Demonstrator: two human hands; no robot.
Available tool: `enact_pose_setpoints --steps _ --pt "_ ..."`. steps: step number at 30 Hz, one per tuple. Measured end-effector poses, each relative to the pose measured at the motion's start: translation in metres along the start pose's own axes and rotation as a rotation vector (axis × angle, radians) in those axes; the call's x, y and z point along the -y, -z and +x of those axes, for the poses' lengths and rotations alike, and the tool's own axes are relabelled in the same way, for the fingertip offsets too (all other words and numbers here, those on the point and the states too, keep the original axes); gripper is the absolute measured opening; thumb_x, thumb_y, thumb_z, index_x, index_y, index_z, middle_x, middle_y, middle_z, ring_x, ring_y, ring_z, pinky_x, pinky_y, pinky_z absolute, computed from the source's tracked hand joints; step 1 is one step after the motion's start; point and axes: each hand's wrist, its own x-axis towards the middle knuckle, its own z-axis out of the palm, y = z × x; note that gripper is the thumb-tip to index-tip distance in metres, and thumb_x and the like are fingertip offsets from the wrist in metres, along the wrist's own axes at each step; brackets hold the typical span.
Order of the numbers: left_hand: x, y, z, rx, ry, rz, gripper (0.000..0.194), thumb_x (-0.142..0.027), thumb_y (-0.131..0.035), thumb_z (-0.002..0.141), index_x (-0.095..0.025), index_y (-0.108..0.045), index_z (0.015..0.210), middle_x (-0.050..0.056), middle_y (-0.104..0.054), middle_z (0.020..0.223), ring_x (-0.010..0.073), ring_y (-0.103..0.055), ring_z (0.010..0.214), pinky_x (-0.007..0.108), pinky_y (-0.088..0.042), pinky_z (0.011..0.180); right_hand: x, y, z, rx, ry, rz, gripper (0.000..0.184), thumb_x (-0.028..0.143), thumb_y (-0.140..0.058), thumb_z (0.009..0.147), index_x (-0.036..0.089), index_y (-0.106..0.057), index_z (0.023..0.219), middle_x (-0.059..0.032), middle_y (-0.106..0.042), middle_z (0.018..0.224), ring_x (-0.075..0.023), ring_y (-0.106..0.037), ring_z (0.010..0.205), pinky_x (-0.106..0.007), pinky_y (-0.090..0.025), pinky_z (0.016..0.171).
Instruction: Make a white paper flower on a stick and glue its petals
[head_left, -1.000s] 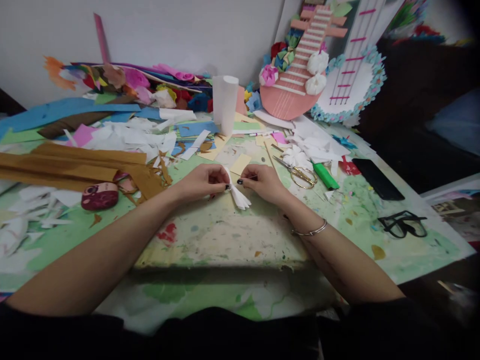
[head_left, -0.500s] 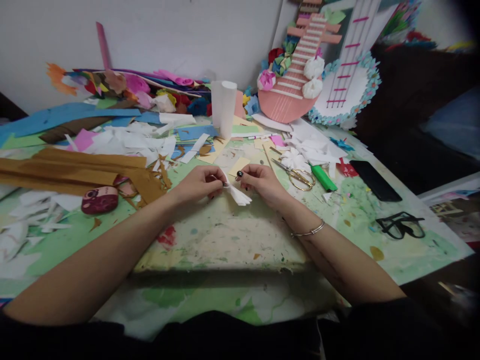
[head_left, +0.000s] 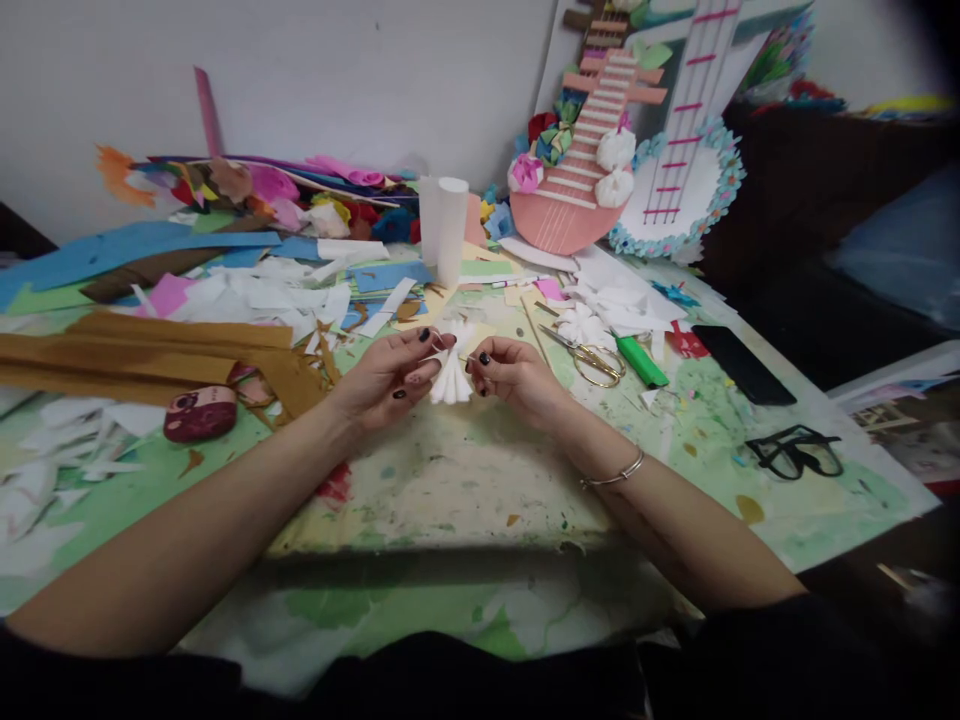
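Observation:
A white pleated paper piece (head_left: 451,380), narrow at its middle and fanned out above and below, is held between my hands over the table. My left hand (head_left: 390,375) has thumb and forefinger closed at the paper's upper left, with the other fingers loosely curled. On the other side, my right hand (head_left: 514,378) pinches a thin strand close to the paper's narrow middle. What the strand is made of is too small to tell. Gold-handled scissors (head_left: 596,364) lie to the right of my right hand.
A white paper roll (head_left: 452,232) stands behind my hands. Brown paper strips (head_left: 150,355), a dark red mouse-shaped object (head_left: 200,414) and white scraps lie left. Rightward are a green object (head_left: 642,362), a phone (head_left: 742,364) and glasses (head_left: 796,452). Paper instruments (head_left: 574,190) lean behind.
The white pleated paper has turned from slanting to upright, its folds now facing me. My left hand has rolled open somewhat, and its fingers show more. The view has shifted slightly.

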Motion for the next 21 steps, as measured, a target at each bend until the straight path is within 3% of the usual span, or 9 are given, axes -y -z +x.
enact_pose_setpoints --steps 1,6,14,17,21 --pt "0.0 -0.001 -0.001 0.037 0.007 -0.002 0.019 -0.031 -0.069 0.077 -0.014 -0.06 0.08 -0.007 -0.035 0.047 0.0018 -0.024 0.035 0.016 -0.019 0.033 0.001 -0.002 -0.001 0.0 0.01 0.014 0.017 0.026 -0.067 0.068 0.018 -0.052 0.07 0.0017 -0.055 0.069 -0.0074 -0.048 0.057 -0.024 -0.039 0.056" --pt "0.003 -0.005 -0.003 0.108 -0.002 0.018 0.022 -0.025 -0.07 0.07 -0.015 -0.051 0.074 -0.002 -0.049 0.067 0.0007 -0.029 0.037 0.019 -0.017 0.036 0.002 -0.008 -0.004 -0.071 0.111 0.094 0.019 0.029 -0.068 0.068 0.018 -0.053 0.068 0.0034 -0.052 0.065 -0.0059 -0.046 0.054 -0.023 -0.039 0.055" --pt "0.012 -0.004 0.001 0.005 -0.166 0.182 0.024 -0.03 -0.069 0.073 -0.015 -0.05 0.074 -0.003 -0.048 0.064 0.0025 -0.035 0.041 0.019 -0.019 0.04 0.0 -0.01 -0.007 -0.213 0.165 -0.119 0.028 0.041 -0.072 0.07 0.018 -0.057 0.071 0.0031 -0.054 0.05 -0.0079 -0.049 0.046 -0.022 -0.037 0.046" --pt "0.014 -0.004 0.001 0.0 -0.171 0.233 0.025 -0.032 -0.069 0.074 -0.015 -0.051 0.074 -0.003 -0.049 0.063 0.0031 -0.037 0.042 0.018 -0.022 0.041 0.0 -0.012 -0.009 -0.161 0.185 -0.108 0.031 0.044 -0.072 0.071 0.018 -0.057 0.075 0.0029 -0.056 0.053 -0.0078 -0.051 0.047 -0.021 -0.039 0.045" --pt "0.015 -0.003 0.003 0.05 -0.139 0.243 0.026 -0.034 -0.07 0.074 -0.014 -0.054 0.073 -0.003 -0.05 0.059 0.0035 -0.036 0.041 0.018 -0.023 0.04 -0.004 -0.014 -0.007 0.007 0.114 0.122 0.037 0.049 -0.072 0.071 0.019 -0.05 0.079 0.0022 -0.063 0.072 -0.0061 -0.053 0.049 -0.019 -0.038 0.043"
